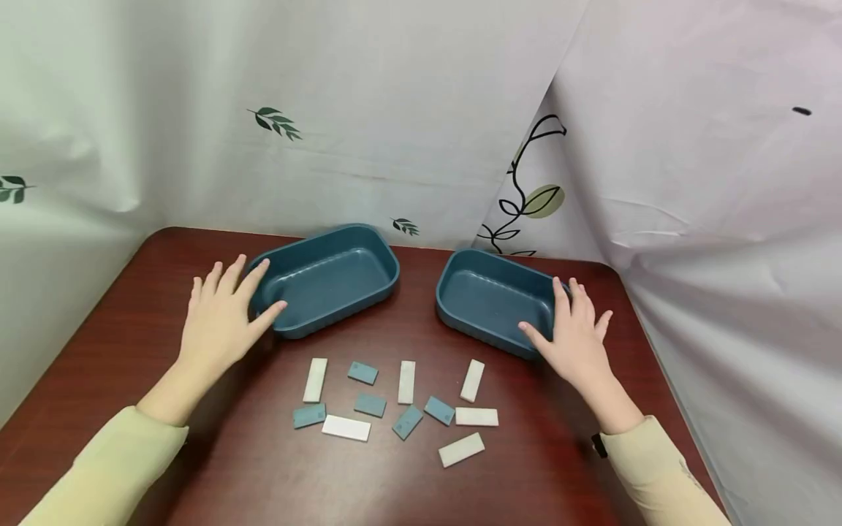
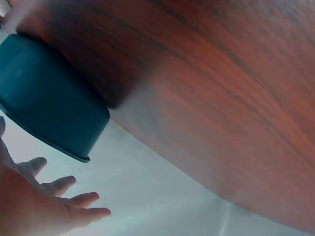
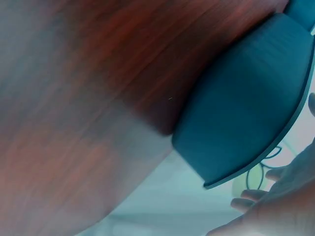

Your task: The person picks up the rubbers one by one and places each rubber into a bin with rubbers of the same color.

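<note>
Head view: the left hand [image 1: 220,321] and the right hand [image 1: 579,343] have fingers spread and grip nothing. Each is at the outer end of its tray, left tray [image 1: 335,281] or right tray [image 1: 493,299], whose long axis slants inward and away.

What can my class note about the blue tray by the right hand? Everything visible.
The tray is blue, apparently plastic, oblong, with rounded corners, raised walls and a rim. It sits open side up, angled, on the brown table; its visible floor is bare. The right hand is at its right end; contact is unclear.
</note>
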`<state>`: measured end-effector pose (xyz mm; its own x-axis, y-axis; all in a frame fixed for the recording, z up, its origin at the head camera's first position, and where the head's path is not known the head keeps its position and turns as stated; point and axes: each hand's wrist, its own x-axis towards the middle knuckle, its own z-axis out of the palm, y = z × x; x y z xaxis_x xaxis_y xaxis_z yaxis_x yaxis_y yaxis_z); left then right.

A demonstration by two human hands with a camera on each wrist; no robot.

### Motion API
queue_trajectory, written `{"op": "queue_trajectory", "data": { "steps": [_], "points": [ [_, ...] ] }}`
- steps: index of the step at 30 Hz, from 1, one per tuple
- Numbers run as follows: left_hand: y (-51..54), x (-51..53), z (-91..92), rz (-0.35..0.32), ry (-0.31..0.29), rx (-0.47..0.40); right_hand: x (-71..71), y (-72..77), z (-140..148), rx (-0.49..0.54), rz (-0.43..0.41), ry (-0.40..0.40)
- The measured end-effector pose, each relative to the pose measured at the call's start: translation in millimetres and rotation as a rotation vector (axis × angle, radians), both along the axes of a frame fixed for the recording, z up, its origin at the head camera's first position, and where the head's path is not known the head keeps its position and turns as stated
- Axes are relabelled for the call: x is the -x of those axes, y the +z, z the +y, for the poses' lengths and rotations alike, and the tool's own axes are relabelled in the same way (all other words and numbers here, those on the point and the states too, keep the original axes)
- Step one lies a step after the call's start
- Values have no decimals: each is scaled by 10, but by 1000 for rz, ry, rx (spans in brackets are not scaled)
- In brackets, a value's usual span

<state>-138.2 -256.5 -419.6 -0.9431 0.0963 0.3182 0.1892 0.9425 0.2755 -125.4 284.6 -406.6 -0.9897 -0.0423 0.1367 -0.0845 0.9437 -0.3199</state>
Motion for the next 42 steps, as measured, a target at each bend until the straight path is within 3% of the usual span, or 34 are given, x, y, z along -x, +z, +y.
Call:
{"op": "queue_trajectory", "data": {
  "steps": [9, 17, 21, 27, 36, 42],
  "points": [
    [-35, 97, -190, -106, 31, -303, -32, -42, 202, 116, 72, -30],
    [-98, 72, -261, -301, 92, -597, -71, -124, 381, 240, 29, -70],
    [-116, 57, -278, -399, 108, -720, -66, -158, 437, 302, -30, -80],
    [-162, 72, -318, -444, 84, -763, -44, -177, 472, 407, -115, -54],
    [-242, 103, -355, -433, 9, -856, -29, -180, 474, 520, -151, -44],
    [-276, 184, -391, -432, -34, -885, 27, -216, 486, 645, -139, -2]
  ]
}}
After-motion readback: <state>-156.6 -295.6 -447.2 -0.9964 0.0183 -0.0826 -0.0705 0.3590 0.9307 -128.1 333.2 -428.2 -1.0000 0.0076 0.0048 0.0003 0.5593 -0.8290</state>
